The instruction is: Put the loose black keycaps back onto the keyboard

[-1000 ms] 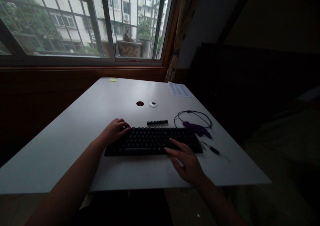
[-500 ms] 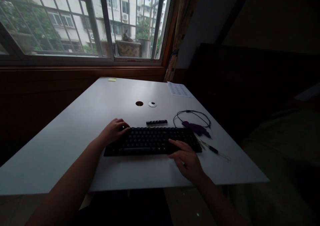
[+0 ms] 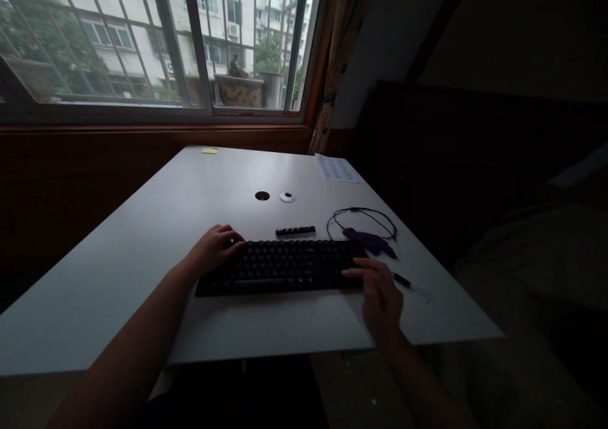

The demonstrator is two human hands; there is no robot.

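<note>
A black keyboard (image 3: 280, 265) lies on the white table, near its front edge. At its far left corner my left hand (image 3: 217, 249) grips the edge, thumb and fingers around it. Over the right end of the keys hovers or rests my right hand (image 3: 380, 289), fingers apart and holding nothing I can see; whether the fingertips touch the keys I cannot tell. Just behind the keyboard sits a short strip of black keycaps (image 3: 295, 230). To the right of my right hand is a black-handled tool with thin wire ends (image 3: 401, 280), partly hidden by the hand.
A purple cloth (image 3: 369, 241) and a coiled black cable (image 3: 380, 213) lie behind the keyboard's right end. Farther back are a round hole (image 3: 262, 196), its white cover (image 3: 287, 197), a printed sheet (image 3: 338, 168) and a yellow note (image 3: 209, 151). The white table (image 3: 128, 245) meets a window wall.
My right hand has moved right across the keyboard, from beside its middle-right keys to its right end, now covering part of the tool. My left hand stays at the corner.
</note>
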